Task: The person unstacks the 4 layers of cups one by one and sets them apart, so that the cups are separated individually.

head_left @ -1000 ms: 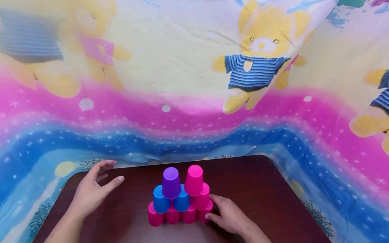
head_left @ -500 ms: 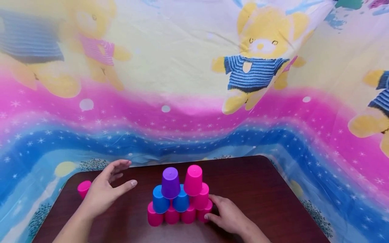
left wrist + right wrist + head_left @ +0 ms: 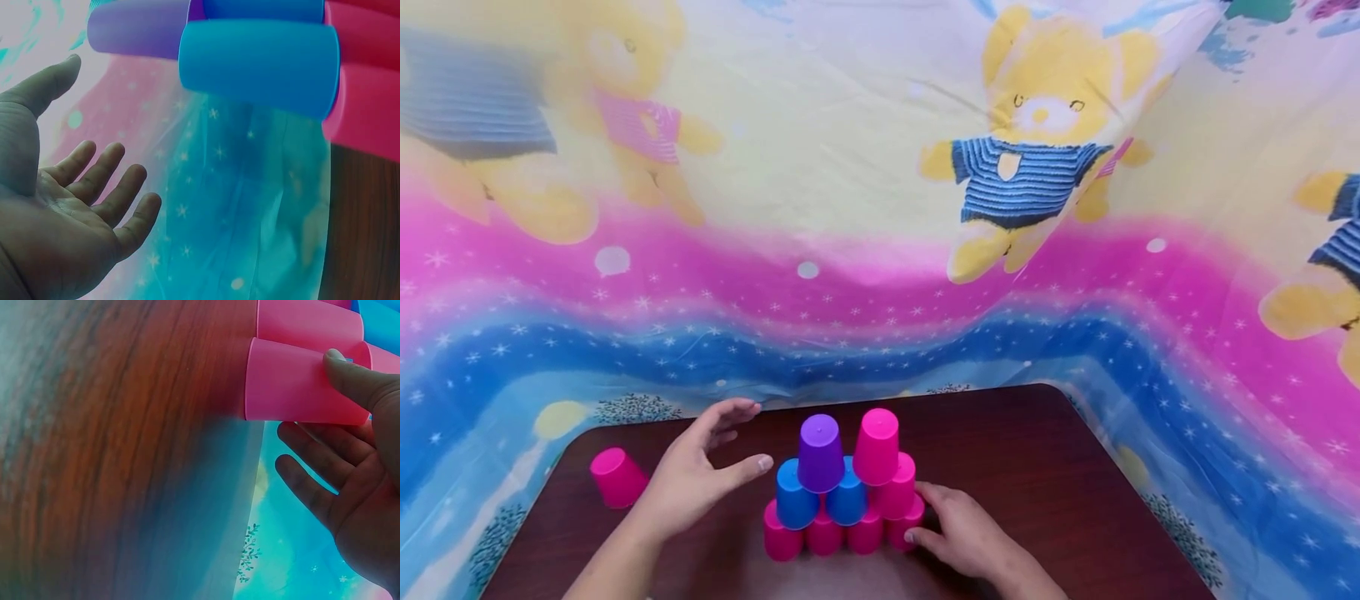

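Note:
Upside-down cups stand stacked in rows on the table. Several pink cups (image 3: pixel 784 533) form the bottom row. Above them are two blue cups (image 3: pixel 797 497) and one pink cup, topped by a purple cup (image 3: pixel 820 454) and another pink cup (image 3: pixel 877 447) with a gap between. My right hand (image 3: pixel 962 533) holds the bottom row's right-end pink cup (image 3: pixel 294 384), thumb on its near side and fingers round the far side. Left of the stack, my left hand (image 3: pixel 696 479) is in the air holding nothing, thumb and fingers spread apart, palm toward the cups (image 3: pixel 256 69).
A single pink cup (image 3: pixel 616 477) stands upside down at the left of the dark wooden table (image 3: pixel 1037 467), just beyond my left forearm. A cloth printed with bears (image 3: pixel 880 292) hangs close behind the table's back edge.
My left hand has moved right toward the stack, uncovering the lone pink cup at the left. My right hand and the stacked cups have stayed in place.

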Tool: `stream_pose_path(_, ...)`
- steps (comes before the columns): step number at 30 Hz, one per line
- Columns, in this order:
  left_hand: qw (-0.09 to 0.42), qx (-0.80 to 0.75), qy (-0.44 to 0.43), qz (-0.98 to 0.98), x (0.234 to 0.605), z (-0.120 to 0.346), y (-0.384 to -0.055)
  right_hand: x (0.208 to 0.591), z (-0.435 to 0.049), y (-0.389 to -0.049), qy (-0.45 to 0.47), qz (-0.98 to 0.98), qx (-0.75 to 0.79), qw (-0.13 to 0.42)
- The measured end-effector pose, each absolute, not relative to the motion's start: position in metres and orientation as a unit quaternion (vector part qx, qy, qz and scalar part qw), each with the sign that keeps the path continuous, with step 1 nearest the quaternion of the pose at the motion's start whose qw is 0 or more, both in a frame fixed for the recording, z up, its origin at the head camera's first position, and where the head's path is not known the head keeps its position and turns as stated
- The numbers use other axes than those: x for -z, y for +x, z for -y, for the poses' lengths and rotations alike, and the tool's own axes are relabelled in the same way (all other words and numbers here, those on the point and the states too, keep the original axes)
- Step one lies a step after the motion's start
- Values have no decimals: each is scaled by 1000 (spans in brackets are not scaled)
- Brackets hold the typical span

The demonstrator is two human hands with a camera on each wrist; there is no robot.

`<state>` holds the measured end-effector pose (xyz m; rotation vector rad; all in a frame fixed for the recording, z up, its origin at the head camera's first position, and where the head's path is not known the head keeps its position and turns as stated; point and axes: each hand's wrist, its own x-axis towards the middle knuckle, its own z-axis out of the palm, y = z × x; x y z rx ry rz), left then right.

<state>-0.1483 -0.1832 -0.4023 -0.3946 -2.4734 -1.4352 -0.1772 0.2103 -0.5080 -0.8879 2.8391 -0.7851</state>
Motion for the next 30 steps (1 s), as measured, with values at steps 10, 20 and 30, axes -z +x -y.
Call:
stream_pose_path(10, 107, 499, -145, 848, 405, 161, -151, 506, -208, -176, -283, -928, 240, 37)
stream_pose_path(20, 54, 512, -125, 848, 408, 143, -151, 507, -209, -176, -275, -932, 234, 38)
stream_pose_path(30, 36, 507, -102, 855, 411, 132, -151, 507, -208, -176, -270, -933, 234, 46)
